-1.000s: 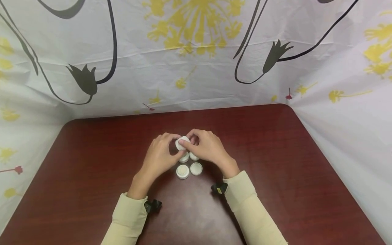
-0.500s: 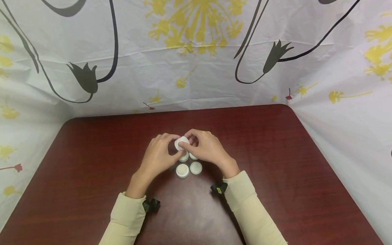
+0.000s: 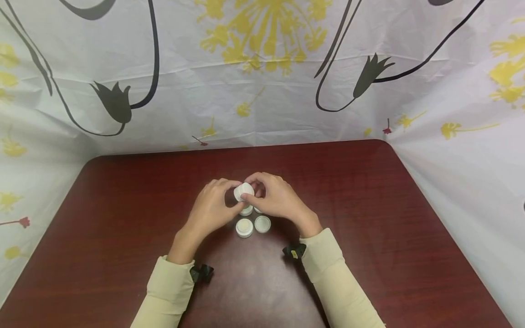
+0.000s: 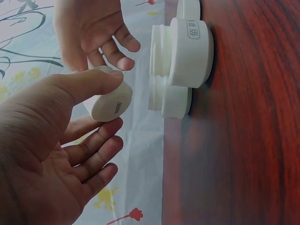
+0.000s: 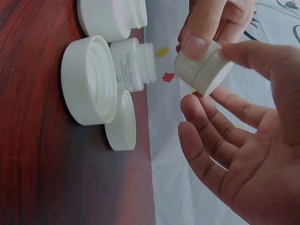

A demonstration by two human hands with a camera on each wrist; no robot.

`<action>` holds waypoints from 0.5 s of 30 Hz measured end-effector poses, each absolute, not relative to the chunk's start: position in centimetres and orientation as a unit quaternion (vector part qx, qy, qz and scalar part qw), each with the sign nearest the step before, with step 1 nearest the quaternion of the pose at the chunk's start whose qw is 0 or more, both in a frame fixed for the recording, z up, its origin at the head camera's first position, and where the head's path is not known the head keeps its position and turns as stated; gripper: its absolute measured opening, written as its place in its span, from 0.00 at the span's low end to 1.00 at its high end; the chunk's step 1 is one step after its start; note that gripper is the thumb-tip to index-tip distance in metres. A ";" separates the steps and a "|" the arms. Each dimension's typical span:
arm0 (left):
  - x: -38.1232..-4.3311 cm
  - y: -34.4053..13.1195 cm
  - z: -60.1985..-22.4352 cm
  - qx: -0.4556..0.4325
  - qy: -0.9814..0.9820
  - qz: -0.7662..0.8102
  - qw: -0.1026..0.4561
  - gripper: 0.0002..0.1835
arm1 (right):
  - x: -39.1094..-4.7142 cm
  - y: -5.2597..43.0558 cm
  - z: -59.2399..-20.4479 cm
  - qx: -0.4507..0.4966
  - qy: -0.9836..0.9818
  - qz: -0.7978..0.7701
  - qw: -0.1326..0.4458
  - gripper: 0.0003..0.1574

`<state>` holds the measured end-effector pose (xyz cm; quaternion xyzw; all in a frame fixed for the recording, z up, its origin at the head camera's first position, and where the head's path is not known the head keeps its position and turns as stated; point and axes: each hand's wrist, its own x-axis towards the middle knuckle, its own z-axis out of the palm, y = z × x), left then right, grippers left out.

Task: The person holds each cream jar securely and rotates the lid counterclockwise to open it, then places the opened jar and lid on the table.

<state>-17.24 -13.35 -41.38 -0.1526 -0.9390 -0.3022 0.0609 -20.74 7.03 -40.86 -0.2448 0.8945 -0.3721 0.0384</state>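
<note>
A small white cream jar with its lid on is held up over the table between both hands. My left hand pinches its base between thumb and fingers; small dark print shows on the underside in the left wrist view. From the other side my right hand pinches the lid end, where a seam between lid and body is visible in the right wrist view. Below the hands stand two open white jars, the nearer jar and the farther jar. To their right lie two loose lids, the nearer lid fully seen, the farther lid partly hidden.
The dark red wooden table spreads out around the hands. A white curtain with yellow and grey flower prints hangs along its back and sides. Black wrist cameras sit on both sleeves, one camera at the left cuff.
The held jar has tilted, showing more of its side now, and the right thumb has shifted slightly lower on it. The jars and lids on the table stay put.
</note>
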 end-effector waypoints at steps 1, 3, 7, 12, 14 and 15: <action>-17.2 -13.3 -41.3 -0.152 -0.939 -0.303 0.060 0.25 | -20.8 7.1 -40.9 -0.246 0.894 -0.373 0.038 0.24; -17.2 -13.3 -41.3 -0.151 -0.938 -0.305 0.059 0.26 | -20.8 7.2 -40.9 -0.243 0.894 -0.375 0.034 0.28; -17.1 -13.2 -41.2 -0.146 -0.938 -0.309 0.056 0.28 | -20.7 7.2 -40.7 -0.217 0.901 -0.375 0.029 0.29; -17.1 -13.2 -41.2 -0.146 -0.939 -0.306 0.054 0.27 | -20.6 7.1 -40.7 -0.194 0.909 -0.369 0.025 0.23; -17.1 -13.2 -41.2 -0.148 -0.939 -0.304 0.054 0.27 | -20.5 7.2 -40.7 -0.197 0.909 -0.368 0.022 0.21; -17.2 -13.2 -41.2 -0.150 -0.939 -0.304 0.054 0.27 | -20.5 7.2 -40.7 -0.200 0.908 -0.368 0.021 0.20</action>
